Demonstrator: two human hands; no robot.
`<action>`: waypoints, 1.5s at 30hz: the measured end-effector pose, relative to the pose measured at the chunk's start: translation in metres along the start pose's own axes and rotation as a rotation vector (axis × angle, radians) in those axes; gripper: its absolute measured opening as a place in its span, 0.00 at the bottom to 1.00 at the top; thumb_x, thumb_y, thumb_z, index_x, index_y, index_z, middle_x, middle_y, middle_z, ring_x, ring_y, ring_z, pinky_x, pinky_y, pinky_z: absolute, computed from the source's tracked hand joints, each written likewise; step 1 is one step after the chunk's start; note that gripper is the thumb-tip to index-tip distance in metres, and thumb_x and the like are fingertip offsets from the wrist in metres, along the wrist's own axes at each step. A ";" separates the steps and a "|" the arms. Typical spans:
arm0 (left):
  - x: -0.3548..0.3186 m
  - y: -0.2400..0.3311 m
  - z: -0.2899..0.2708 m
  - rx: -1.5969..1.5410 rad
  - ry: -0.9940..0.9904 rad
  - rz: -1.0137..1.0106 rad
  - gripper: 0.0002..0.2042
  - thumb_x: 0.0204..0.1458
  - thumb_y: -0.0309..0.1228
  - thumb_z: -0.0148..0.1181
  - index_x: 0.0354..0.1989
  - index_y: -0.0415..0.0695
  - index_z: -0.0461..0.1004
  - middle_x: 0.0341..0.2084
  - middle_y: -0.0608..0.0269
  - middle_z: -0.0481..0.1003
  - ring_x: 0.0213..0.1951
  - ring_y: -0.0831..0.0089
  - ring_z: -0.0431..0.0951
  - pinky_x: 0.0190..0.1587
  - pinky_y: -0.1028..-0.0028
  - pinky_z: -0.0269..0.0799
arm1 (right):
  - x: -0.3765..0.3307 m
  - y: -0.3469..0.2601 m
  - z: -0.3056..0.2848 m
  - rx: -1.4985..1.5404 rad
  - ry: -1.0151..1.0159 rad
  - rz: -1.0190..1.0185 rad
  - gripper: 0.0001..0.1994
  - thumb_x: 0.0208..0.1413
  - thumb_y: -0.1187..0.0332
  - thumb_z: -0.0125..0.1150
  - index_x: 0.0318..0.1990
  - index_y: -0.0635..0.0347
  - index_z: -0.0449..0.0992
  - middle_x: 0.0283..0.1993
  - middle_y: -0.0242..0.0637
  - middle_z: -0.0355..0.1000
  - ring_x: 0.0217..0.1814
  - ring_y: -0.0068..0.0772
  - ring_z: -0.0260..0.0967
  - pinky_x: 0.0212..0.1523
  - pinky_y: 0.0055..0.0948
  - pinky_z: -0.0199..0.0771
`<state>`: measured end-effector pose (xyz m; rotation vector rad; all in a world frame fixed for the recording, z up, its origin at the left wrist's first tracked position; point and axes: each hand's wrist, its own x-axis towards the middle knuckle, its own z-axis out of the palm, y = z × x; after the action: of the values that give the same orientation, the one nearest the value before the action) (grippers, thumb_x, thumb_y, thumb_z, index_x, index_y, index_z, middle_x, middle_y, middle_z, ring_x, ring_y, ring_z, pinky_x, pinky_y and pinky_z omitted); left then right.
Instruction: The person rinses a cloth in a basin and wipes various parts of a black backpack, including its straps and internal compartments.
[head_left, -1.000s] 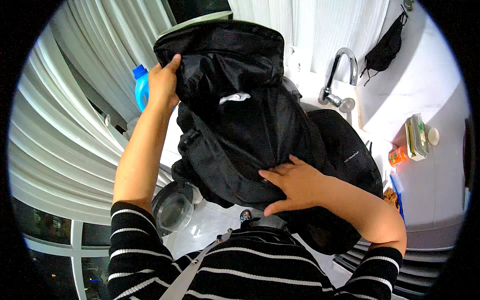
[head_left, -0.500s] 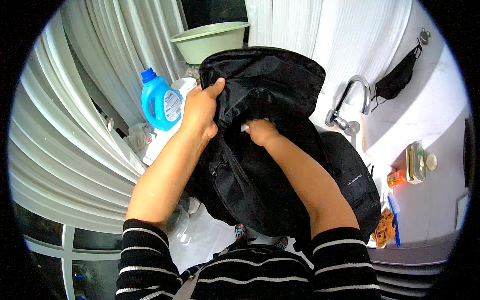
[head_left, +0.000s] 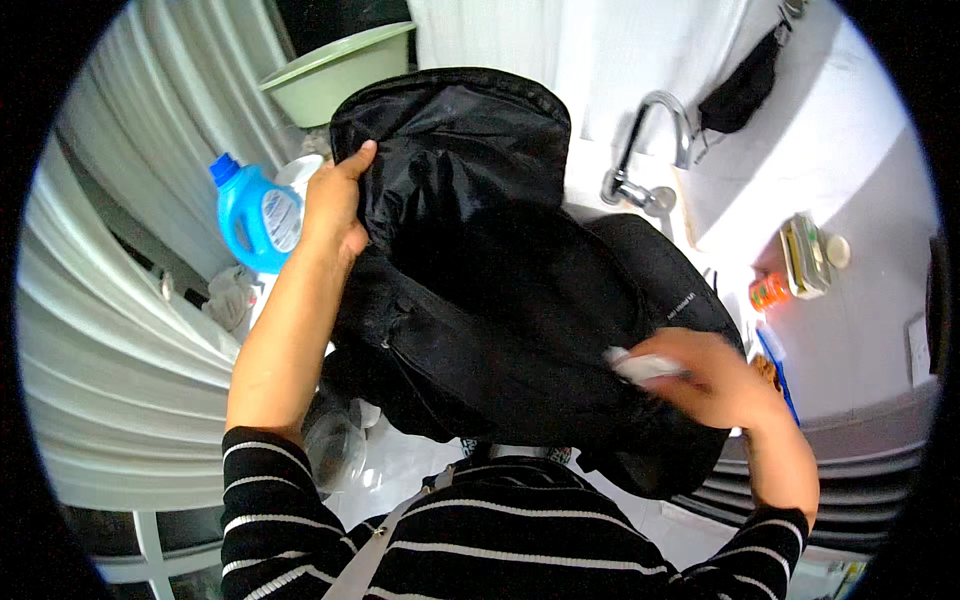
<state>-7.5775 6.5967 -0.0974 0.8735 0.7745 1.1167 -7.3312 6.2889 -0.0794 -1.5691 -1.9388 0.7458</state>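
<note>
A large black backpack [head_left: 500,330] lies open in front of me, its lid flap [head_left: 460,140] tipped back to show the dark lining. My left hand [head_left: 335,205] pinches the left edge of that flap, thumb over the top. Over the right side of the bag, my right hand [head_left: 705,375] is blurred by motion. Its fingers close around a small white cloth-like piece [head_left: 645,368], too smeared to identify surely. Below the tap, a rounded black section [head_left: 665,270] with small pale lettering adjoins the opening; I cannot tell whether it is a separate bag.
A blue detergent bottle [head_left: 258,215] and a pale green basin [head_left: 340,75] stand beyond my left hand. A chrome tap [head_left: 640,190] rises at the back right. A black mask [head_left: 745,85] hangs on the wall above an orange bottle [head_left: 768,292]. White curtains [head_left: 110,330] line the left.
My right hand has come out of the bag's opening and swung right and nearer to me with the white piece. My left hand still grips the flap. The view has shifted.
</note>
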 end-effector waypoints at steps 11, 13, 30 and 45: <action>0.032 -0.026 0.036 0.112 -0.134 -0.035 0.10 0.52 0.25 0.57 0.42 0.35 0.72 0.37 0.52 0.76 0.36 0.61 0.78 0.40 0.65 0.76 | -0.194 -0.005 0.033 -0.248 -0.426 0.693 0.32 0.39 0.50 0.68 0.54 0.52 0.72 0.36 0.49 0.75 0.38 0.53 0.72 0.40 0.43 0.72; 0.030 -0.029 0.038 0.132 -0.140 -0.028 0.10 0.52 0.24 0.56 0.42 0.35 0.72 0.37 0.53 0.76 0.36 0.61 0.78 0.41 0.65 0.76 | -0.173 -0.004 0.029 -0.307 -0.195 0.529 0.27 0.43 0.56 0.67 0.52 0.56 0.73 0.36 0.49 0.74 0.38 0.53 0.72 0.39 0.44 0.72; -0.054 0.005 0.016 0.345 -0.662 0.210 0.41 0.41 0.43 0.70 0.62 0.38 0.58 0.53 0.54 0.68 0.53 0.64 0.70 0.57 0.70 0.64 | 0.158 0.004 -0.062 -0.716 0.732 -0.444 0.08 0.47 0.71 0.54 0.35 0.59 0.76 0.35 0.45 0.72 0.41 0.50 0.68 0.43 0.42 0.69; -0.031 0.053 0.001 0.227 0.002 0.480 0.11 0.52 0.24 0.54 0.43 0.32 0.72 0.36 0.56 0.76 0.36 0.67 0.76 0.38 0.71 0.73 | 0.152 0.050 0.109 -0.821 -0.137 -0.429 0.10 0.51 0.68 0.51 0.40 0.59 0.72 0.36 0.42 0.73 0.37 0.42 0.74 0.30 0.40 0.75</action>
<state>-7.6073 6.5768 -0.0468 1.2948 0.7200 1.4666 -7.4015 6.4368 -0.1829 -1.4199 -2.7592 -0.1685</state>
